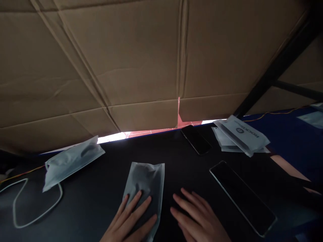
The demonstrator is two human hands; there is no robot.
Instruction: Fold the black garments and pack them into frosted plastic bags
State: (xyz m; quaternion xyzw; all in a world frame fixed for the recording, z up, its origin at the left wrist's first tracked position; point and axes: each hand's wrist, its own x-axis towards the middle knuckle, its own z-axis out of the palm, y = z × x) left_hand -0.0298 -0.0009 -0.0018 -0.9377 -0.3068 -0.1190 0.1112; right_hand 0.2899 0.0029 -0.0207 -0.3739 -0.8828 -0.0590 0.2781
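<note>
left hand (131, 216) first, and its fingers were spread wide, flat across the pouch (147, 174)! the pouch lay right under them, its top end poking out past the fingertips. over to the right hand (199, 216): empty, fingers only slightly parted, just beside the pouch; whether they touched the table (171, 153), i couldn't tell. and what a crowd around them! the slab (242, 196) slanted to the right of the right fingers, the phone (195, 138) lay farther out ahead of them, and the packs (242, 132) overlapped beyond that slab, the top one bearing dark print. well left of the left fingers, a second pouch (73, 161) lay by the cable (14, 205), its loop bending nearer. dead ahead, the cardboard (141, 64) walled off the view past all the fingertips, and a dark bar (275, 69) slanted down behind the packs.
</note>
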